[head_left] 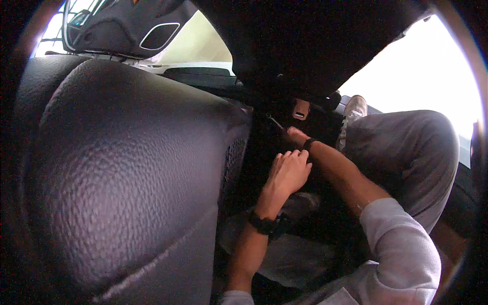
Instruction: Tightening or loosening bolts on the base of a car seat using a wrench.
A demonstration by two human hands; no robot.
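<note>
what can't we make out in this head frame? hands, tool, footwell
Head view:
- Right hand: fingers sunk in the dark footwell; grip on the thin tool unclear.
- Tool: only a short shaft shows; its tip is too small and dark.
- Left hand: fingers curl away from the camera; what they touch is hidden.
- Footwell: in shadow, partly blocked by the seat back.
- Window: blown out white.

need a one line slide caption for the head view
Left hand and right hand reach behind a black car seat.
</note>
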